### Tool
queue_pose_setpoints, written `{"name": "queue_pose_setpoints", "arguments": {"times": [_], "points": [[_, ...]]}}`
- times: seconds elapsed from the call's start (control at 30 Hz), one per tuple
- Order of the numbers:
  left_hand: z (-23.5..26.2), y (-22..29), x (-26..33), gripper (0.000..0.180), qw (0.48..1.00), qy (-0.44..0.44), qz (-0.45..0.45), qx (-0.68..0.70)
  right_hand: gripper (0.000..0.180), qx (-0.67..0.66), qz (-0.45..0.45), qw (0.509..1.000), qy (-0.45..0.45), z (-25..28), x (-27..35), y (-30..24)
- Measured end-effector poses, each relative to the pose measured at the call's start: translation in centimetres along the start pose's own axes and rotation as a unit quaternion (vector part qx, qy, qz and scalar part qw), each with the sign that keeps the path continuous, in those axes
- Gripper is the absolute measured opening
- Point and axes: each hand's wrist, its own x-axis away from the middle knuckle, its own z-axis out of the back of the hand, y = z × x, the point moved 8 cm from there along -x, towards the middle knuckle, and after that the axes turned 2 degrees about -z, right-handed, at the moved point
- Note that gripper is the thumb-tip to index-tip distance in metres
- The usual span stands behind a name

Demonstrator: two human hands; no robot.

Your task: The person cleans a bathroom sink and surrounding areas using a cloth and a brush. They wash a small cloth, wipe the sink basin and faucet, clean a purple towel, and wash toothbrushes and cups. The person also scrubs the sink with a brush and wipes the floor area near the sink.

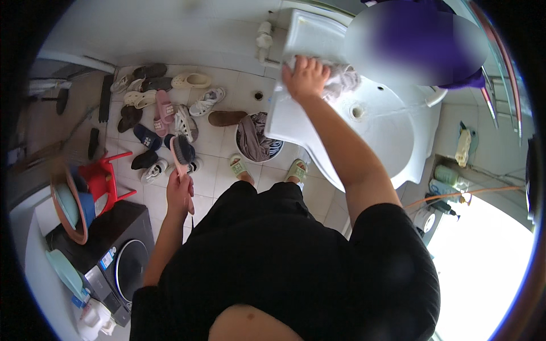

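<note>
Here, head view, looking down past a black shirt:

Right hand: I am seeing the right hand [307, 77] reaching forward, fingers curled down and pressing on a cloth [343, 79], gripping its near edge.

Cloth: it is lying bunched, pale grey-pink, on the rim of the sink [392, 131], at the back left of the bowl.

Sink: it is white and sitting to my right, with its drain hole showing just beside the cloth.

Left hand: the left hand [178, 196] is hanging low at the side, fingers wrapped tight around the pink handle of a brush [181, 154].

Brush: its dark bristle head is pointing up and away from the hand, over the tiled floor [222, 165].

Feet: I am seeing both feet in pale green slippers [239, 166] on the tiles, just behind a basin [259, 139] holding brownish laundry.

Shoes: a scatter of shoes [165, 105] and sandals is lying on the floor to the left, well apart from the sink.

Stool: a red stool [105, 179] is standing near the shoes.

Washer: a dark washer [114, 250] is sitting at lower left, a round door on its front.
</note>
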Motion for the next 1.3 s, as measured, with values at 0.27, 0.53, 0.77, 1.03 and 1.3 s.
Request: {"name": "queue_pose_setpoints", "arguments": {"times": [0.27,0.53,0.77,1.03,1.3], "points": [[-8.3,3.8,-3.9,0.025,0.990,-0.125,-0.029,-0.063,0.066,-0.041,0.122,0.991,-0.032,3.2,12.1,-0.9],[-11.8,4.7,-3.6,0.028,0.982,-0.176,-0.041,-0.055,0.077,-0.115,0.031,0.993,0.012,4.0,21.6,14.3],[-4.5,2.6,-4.0,0.028,0.995,-0.089,-0.032,-0.009,0.063,-0.100,0.027,0.994,0.020,3.1,23.3,18.2],[4.9,-0.3,-3.3,0.013,0.998,0.029,-0.006,0.049,0.064,-0.082,0.019,0.996,-0.006,1.8,23.5,19.1],[9.1,-2.7,0.2,0.017,0.990,0.111,0.053,0.071,0.061,-0.055,0.020,0.998,-0.026,1.0,23.6,19.2]]}}
